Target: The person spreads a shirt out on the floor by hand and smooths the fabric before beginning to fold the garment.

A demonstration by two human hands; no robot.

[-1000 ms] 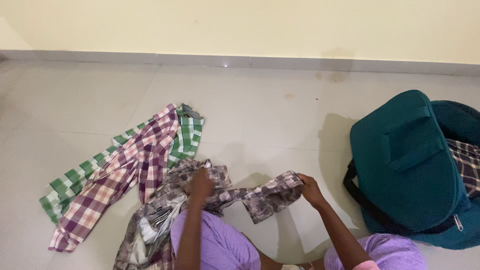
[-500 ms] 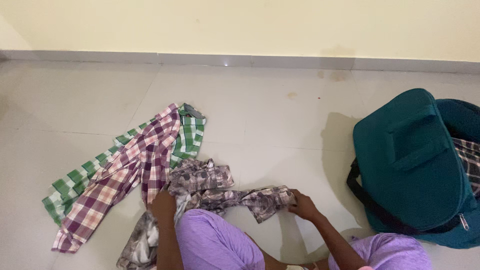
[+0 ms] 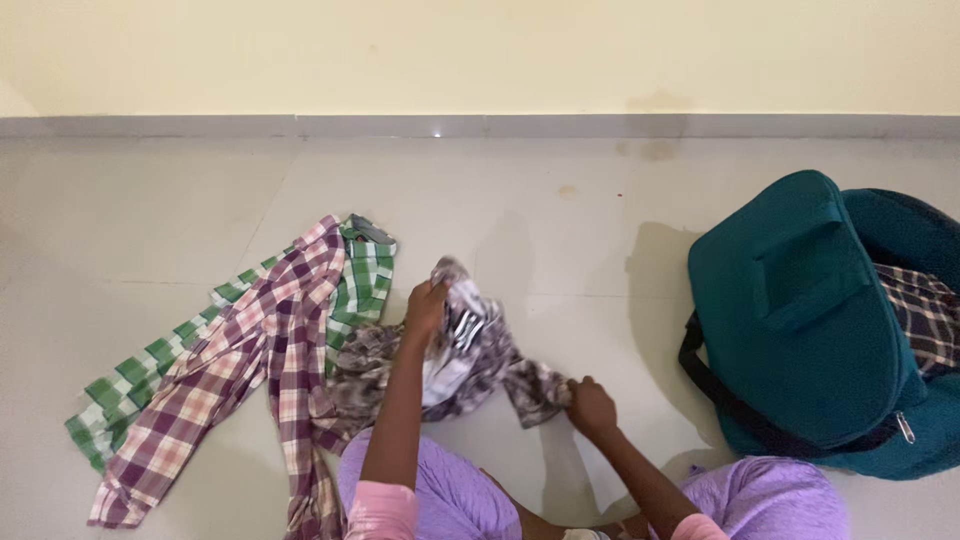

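My left hand (image 3: 426,304) grips the top of a grey-and-brown patterned shirt (image 3: 470,350) and holds it raised off the tiled floor. The shirt's lower end is pinched low near the floor by my right hand (image 3: 591,406). The cloth hangs bunched between both hands, with its pale inner side showing. To the left lie a maroon-and-pink checked shirt (image 3: 260,360) and a green-and-white checked shirt (image 3: 365,280), spread flat and overlapping. My knees in purple trousers (image 3: 450,500) fill the bottom edge.
A teal travel bag (image 3: 800,320) stands open at the right, its lid tipped up, with dark checked cloth (image 3: 915,315) inside. A pale wall with a grey skirting (image 3: 480,125) runs across the back of the tiled floor.
My left hand rose from the floor by my knee and lifted the patterned shirt's top up and forward. My right hand stayed low on the other end. The view shifted slightly.
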